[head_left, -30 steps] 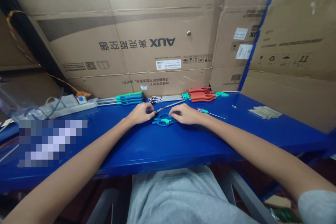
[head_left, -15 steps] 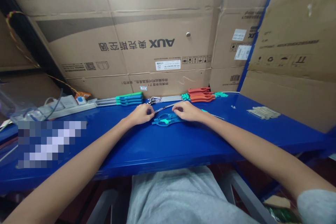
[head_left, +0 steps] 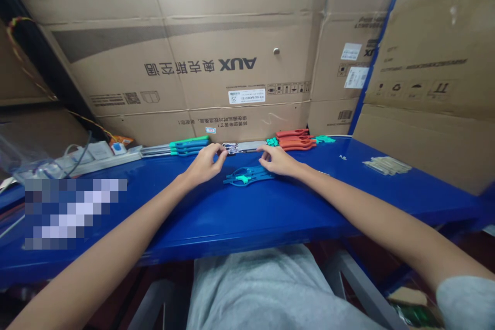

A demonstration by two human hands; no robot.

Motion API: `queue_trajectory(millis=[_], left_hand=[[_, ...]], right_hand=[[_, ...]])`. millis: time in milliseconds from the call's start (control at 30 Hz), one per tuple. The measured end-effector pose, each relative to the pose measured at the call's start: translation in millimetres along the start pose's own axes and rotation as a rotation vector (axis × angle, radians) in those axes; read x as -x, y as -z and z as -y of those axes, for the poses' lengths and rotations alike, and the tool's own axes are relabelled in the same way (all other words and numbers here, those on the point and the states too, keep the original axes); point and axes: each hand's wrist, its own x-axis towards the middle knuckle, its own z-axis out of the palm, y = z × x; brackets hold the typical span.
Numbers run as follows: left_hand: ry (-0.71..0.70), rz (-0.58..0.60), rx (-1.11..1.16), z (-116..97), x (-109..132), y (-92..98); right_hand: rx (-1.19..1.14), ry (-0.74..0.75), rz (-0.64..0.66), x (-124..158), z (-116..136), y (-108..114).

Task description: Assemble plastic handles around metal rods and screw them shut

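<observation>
Both my hands reach to the back of the blue table (head_left: pixel 247 216). My left hand (head_left: pixel 204 164) pinches the looped end of a thin metal rod at a bundle of metal rods (head_left: pixel 244 146). My right hand (head_left: pixel 279 160) has its fingers curled on the other end of the same rod. The rod lies against the bundle, so I can hardly tell it apart from the others. A blue plastic handle piece with a green clip (head_left: pixel 247 176) rests on the table just in front of and between my hands, untouched.
Along the back edge lie green-and-blue handled tools (head_left: pixel 189 145), orange handles (head_left: pixel 296 140) and a green part (head_left: pixel 327 138). Pale tubes (head_left: pixel 386 165) sit at the right, a power strip (head_left: pixel 93 152) and a plastic bag (head_left: pixel 21 157) at the left. Cardboard boxes (head_left: pixel 216 67) wall the back.
Both hands moved away from me, carrying the thin metal rod from above the blue handle piece back to the bundle of rods. The blue handle piece stayed put.
</observation>
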Motion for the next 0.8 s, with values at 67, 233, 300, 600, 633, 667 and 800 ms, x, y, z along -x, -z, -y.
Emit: queue_trajectory(millis=[67, 233, 300, 600, 633, 667, 800], left_hand=[[-0.068, -0.064, 0.059, -8, 1, 0.8], [-0.252, -0.13, 0.162, -29, 4, 0.7], [-0.291, -0.144, 0.178, -32, 4, 0.3], [-0.306, -0.218, 0.116, -23, 2, -0.2], [-0.304, -0.233, 0.11, -23, 2, -0.2], [-0.302, -0.245, 0.104, -23, 1, -0.1], [-0.292, -0.285, 0.068, -23, 1, 2.9]], right_hand=[[0.059, 0.005, -0.015, 0, -2, -2], [0.21, 0.012, -0.024, -3, 2, -2], [0.214, 0.035, -0.049, -4, 5, 0], [0.252, 0.212, -0.34, -3, 6, 8], [0.237, 0.242, -0.362, -3, 6, 7], [0.217, 0.269, -0.374, -3, 6, 7], [0.162, 0.309, -0.361, -2, 9, 7]])
